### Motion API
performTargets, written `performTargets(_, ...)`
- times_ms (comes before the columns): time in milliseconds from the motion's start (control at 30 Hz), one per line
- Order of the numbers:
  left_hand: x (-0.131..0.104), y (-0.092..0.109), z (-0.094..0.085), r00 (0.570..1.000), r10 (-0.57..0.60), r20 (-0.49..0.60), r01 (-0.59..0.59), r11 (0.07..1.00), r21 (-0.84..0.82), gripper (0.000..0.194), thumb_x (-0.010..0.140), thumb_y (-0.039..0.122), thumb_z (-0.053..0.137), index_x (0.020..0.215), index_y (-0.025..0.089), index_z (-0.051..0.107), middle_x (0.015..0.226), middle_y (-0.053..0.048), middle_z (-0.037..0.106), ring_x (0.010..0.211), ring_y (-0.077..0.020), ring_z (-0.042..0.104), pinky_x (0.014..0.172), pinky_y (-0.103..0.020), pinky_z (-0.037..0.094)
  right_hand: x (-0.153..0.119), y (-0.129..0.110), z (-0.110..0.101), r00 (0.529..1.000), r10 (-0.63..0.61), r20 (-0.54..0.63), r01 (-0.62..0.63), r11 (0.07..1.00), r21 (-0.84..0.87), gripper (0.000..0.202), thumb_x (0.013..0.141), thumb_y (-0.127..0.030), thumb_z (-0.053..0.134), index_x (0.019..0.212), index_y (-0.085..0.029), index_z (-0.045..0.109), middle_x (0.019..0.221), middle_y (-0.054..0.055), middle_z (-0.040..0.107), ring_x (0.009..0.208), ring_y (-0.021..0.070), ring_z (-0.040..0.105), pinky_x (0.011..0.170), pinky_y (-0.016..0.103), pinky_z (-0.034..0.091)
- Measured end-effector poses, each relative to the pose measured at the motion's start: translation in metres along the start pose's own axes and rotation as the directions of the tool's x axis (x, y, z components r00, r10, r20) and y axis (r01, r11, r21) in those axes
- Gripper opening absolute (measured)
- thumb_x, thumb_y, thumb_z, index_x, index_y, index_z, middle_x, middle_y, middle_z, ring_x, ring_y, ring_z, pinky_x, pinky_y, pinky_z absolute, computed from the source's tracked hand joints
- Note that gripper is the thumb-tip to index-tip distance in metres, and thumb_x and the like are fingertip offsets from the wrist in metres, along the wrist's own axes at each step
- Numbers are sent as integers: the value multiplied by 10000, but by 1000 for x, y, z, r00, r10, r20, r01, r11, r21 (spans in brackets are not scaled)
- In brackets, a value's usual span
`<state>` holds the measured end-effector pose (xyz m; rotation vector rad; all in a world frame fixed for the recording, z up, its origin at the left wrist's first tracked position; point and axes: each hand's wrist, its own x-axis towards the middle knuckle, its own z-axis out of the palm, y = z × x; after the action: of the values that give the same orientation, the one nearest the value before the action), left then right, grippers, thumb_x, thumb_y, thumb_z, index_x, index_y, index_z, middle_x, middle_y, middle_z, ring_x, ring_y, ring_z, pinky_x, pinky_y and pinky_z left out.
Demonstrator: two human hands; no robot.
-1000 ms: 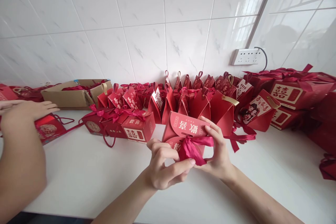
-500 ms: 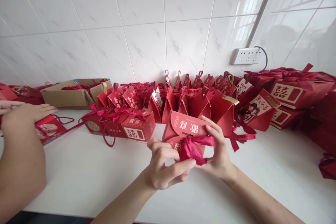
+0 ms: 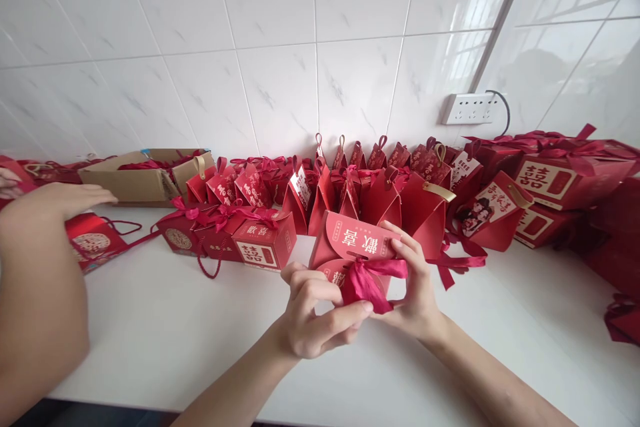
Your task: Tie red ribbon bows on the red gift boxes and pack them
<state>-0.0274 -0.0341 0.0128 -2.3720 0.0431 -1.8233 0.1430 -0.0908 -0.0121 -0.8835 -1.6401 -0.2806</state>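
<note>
A red paper gift box (image 3: 363,235) with pale printed characters is tilted up between my two hands, above the white table. A magenta ribbon (image 3: 367,280) is tied in a bow on its near face. My left hand (image 3: 317,317) grips the box's near left side, its fingers curled and the thumb tip against the lower part of the bow. My right hand (image 3: 417,280) is closed round the right side, fingers on the top edge and thumb below. The underside of the box is hidden.
A co-worker's arm (image 3: 45,267) reaches in at left beside a red box with a cord handle (image 3: 93,237). Ribboned boxes (image 3: 263,240) stand ahead. Red handled boxes (image 3: 380,197) line the tiled wall, with a cardboard box (image 3: 130,183) left and stacked gift boxes (image 3: 575,173) right.
The co-worker's hand at left has lifted and shifted slightly off the red box with the cord handle. My hands and the gift box have barely moved.
</note>
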Motion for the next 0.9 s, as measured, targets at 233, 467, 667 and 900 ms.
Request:
performTargets(233,0,0,0,1000,10,3,-10,1000,-4,211,922,186,440,848,199,637,722,10,416,702,-124,398,731,-324,289,0,-1,0,1000,3,12,-3,1000,-5,927,677,-290,788,1427,-221,249,1397,188,338,1330,332,351,996,539,447)
performTargets(467,-1,0,0,1000,3,12,-3,1000,-4,205,927,209,444,854,192,635,725,7,419,710,-129,401,718,-322,293,0,-1,-1,1000,0,11,0,1000,-11,918,680,-300,784,1424,-218,253,1402,189,333,1321,339,364,996,546,443)
performTargets(667,0,0,-1,1000,4,10,-4,1000,2,195,917,200,450,853,197,634,713,8,419,691,-131,409,695,-322,303,0,-1,-1,1000,5,9,-4,1000,-23,919,680,-324,782,1424,-239,249,1400,183,342,1319,352,369,981,567,448)
performTargets(900,1,0,-2,1000,0,18,0,1000,12,203,922,214,443,849,201,632,710,9,419,695,-129,410,698,-319,313,1,0,-1,1000,10,5,-10,999,-51,910,687,-384,768,1421,-264,245,1396,172,354,1304,358,389,971,595,445)
